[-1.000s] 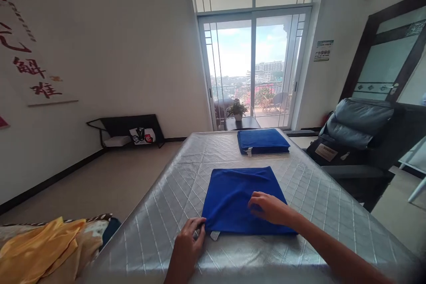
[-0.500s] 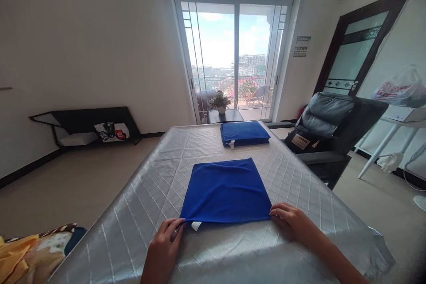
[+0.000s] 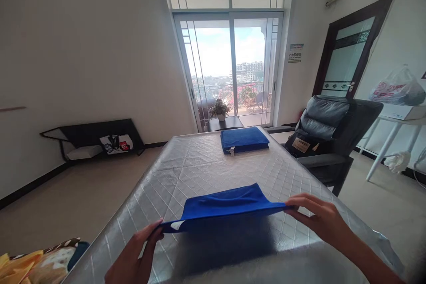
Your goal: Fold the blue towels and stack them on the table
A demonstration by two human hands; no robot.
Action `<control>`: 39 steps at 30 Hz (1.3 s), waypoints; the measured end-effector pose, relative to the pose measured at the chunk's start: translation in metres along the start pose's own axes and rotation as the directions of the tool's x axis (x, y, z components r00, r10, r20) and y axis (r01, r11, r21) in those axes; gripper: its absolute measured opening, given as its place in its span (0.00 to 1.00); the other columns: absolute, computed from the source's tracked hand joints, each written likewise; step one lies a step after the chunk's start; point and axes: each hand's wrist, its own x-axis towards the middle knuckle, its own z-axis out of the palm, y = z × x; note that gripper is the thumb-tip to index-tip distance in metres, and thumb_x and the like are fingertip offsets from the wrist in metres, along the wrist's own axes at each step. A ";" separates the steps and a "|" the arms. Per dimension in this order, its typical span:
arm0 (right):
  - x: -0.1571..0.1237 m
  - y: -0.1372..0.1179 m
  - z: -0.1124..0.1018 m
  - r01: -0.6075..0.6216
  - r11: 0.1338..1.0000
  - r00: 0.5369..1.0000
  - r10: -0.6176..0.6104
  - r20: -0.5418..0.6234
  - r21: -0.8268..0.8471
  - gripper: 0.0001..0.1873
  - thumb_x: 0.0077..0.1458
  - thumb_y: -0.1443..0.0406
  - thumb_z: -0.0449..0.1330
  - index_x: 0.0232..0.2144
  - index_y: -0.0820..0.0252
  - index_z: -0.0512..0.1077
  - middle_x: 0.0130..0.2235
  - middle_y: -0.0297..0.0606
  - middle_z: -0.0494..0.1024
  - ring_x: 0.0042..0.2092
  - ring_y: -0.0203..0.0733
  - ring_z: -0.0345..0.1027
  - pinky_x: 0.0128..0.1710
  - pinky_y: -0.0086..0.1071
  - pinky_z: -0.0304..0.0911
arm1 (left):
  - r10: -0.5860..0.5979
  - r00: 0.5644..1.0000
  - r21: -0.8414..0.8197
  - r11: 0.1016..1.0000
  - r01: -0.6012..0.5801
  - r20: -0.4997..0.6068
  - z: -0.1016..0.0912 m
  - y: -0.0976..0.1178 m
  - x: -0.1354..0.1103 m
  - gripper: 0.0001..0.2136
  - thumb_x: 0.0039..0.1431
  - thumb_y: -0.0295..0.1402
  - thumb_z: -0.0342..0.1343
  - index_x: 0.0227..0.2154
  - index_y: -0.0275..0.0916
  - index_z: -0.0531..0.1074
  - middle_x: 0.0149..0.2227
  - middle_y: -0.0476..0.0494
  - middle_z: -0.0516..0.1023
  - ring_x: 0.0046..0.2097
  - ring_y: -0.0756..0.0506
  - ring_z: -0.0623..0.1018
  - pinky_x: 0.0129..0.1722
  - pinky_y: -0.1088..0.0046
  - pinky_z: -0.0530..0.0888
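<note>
A blue cloth [image 3: 222, 204] is stretched between my two hands, its near edge lifted off the table while its far part droops towards the surface. My left hand [image 3: 140, 248] pinches the near left corner, close to a small white label. At the near right corner, my right hand [image 3: 316, 215] grips the cloth between thumb and fingers. Farther back on the silver quilted table cover [image 3: 196, 164] lies a neat stack of folded blue cloths [image 3: 245, 139], with a white tag at its front edge.
A black recliner [image 3: 328, 117] with a dark bag on it stands at the right. Patterned fabric [image 3: 43, 264] lies at the lower left. Beyond the table are a potted plant [image 3: 220, 108] and sliding glass doors. A black rack [image 3: 96, 137] is by the left wall.
Both hands have raised the near edge of the blue cloth, which lay flat on the table before. The hands have moved farther apart, and the view has tilted slightly upward.
</note>
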 end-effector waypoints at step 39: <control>-0.010 0.089 0.102 -0.401 0.916 0.883 0.382 0.273 0.018 0.09 0.53 0.66 0.55 0.34 0.54 0.74 0.43 0.36 0.79 0.39 0.41 0.74 0.41 0.35 0.69 | -0.123 0.824 -0.307 0.889 0.339 0.552 0.092 -0.029 0.043 0.33 0.45 0.66 0.55 0.25 0.36 0.82 0.37 0.38 0.80 0.39 0.38 0.81 0.39 0.66 0.78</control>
